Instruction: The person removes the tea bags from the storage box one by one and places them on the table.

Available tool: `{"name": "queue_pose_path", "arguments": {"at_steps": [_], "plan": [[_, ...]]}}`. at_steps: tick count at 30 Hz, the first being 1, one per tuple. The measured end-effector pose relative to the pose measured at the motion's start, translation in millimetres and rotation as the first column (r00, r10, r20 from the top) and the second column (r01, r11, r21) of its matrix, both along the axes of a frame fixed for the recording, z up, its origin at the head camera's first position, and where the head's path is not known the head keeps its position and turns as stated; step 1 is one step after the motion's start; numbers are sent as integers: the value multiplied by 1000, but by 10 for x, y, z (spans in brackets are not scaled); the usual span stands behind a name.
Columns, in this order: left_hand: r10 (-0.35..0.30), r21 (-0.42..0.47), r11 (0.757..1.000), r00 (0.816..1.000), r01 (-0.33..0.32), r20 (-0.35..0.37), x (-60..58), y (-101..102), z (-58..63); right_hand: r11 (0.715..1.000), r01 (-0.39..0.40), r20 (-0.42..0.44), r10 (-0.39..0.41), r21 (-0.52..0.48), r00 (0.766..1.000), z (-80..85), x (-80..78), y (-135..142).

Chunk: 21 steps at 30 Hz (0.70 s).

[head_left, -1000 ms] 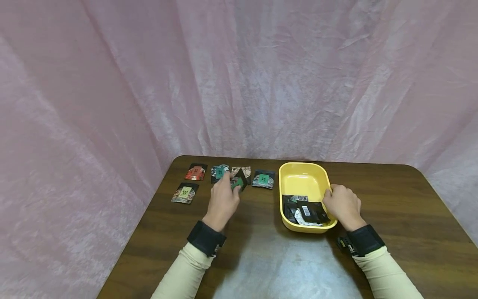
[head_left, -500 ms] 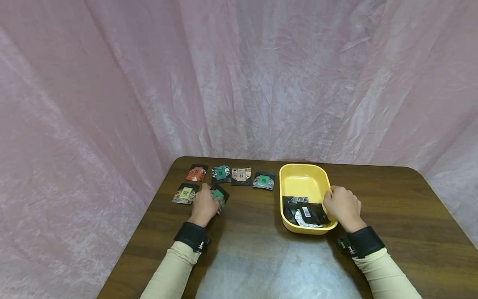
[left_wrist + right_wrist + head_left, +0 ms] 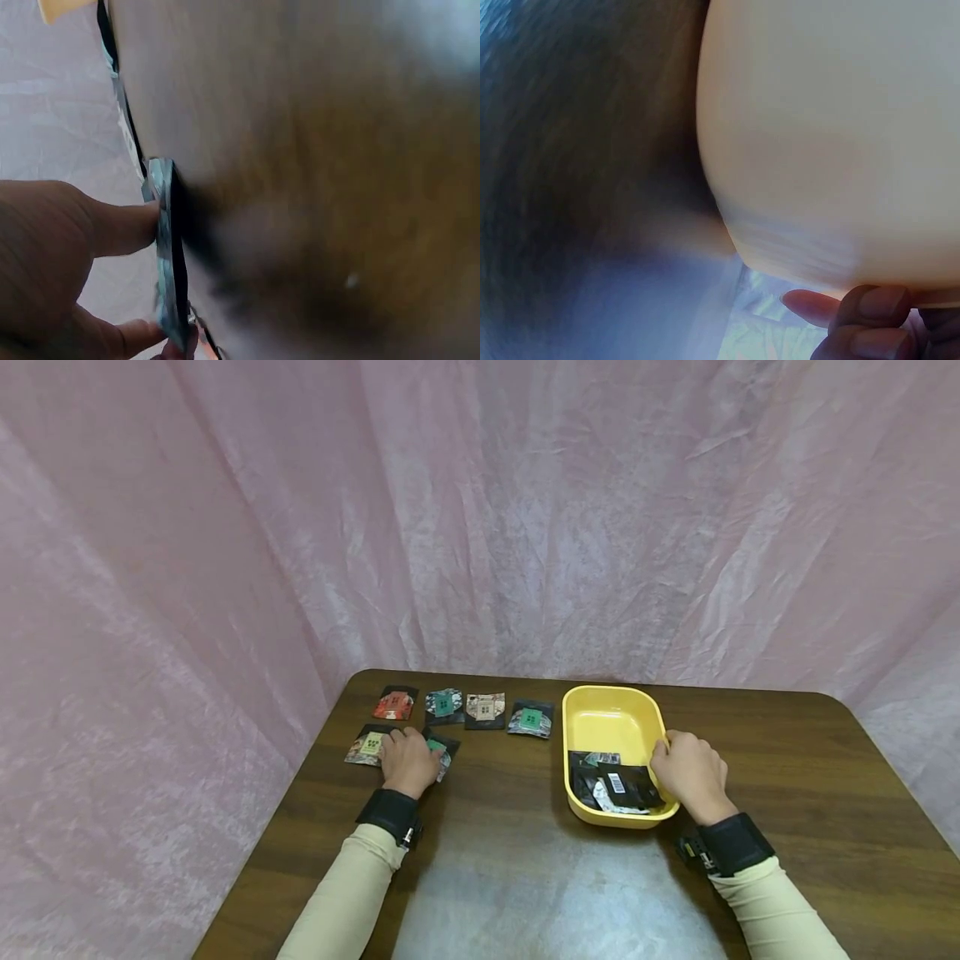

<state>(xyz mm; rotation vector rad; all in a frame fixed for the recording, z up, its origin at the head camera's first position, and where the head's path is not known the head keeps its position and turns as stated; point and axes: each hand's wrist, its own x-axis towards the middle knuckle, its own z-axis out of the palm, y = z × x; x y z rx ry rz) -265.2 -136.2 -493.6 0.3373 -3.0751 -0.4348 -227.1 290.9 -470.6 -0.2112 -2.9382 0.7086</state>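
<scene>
In the head view my left hand [image 3: 409, 763] rests over a small black sachet with a green label [image 3: 444, 750] on the table. In the left wrist view the thumb and a finger touch the face of that sachet [image 3: 166, 247], while other fingertips reach past its end. Just left lies a sachet with a yellow-green label [image 3: 369, 743], partly behind the fingers. My right hand [image 3: 690, 775] grips the right rim of a yellow plastic tub [image 3: 573, 727]. Fingertips curl at the rim in the right wrist view. Several black sachets [image 3: 628, 785] lie at the tub's near end.
Along the table's back edge lie sachets in a row: one red-labelled [image 3: 395, 702], one teal-labelled [image 3: 444, 704], one beige-labelled [image 3: 485, 710] and one green-labelled [image 3: 530, 718] beside the tub. A pink curtain [image 3: 525, 527] hangs behind the wooden table [image 3: 810, 777].
My left hand has carried the green-labelled sachet left and down to the table beside the yellow-green one. Its fingers have since shifted over it. The right hand and tub have stayed put.
</scene>
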Motion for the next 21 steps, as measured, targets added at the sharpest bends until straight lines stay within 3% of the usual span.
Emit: {"name": "queue_pose_path", "arguments": {"at_steps": [11,16,21], "plan": [[50,-41,998,998,-52,-37,-111,-37,-22,1000,4,17,-4,-9,1000,-26,3,4],[34,-27,999,999,-35,-40,-112,-35,-12,1000,8,11,-7,-7,1000,-39,4,14],[8,-7,1000,996,-9,-94,-125,-56,-4,1000,3,1,-3,-9,1000,-24,-6,17]]}}
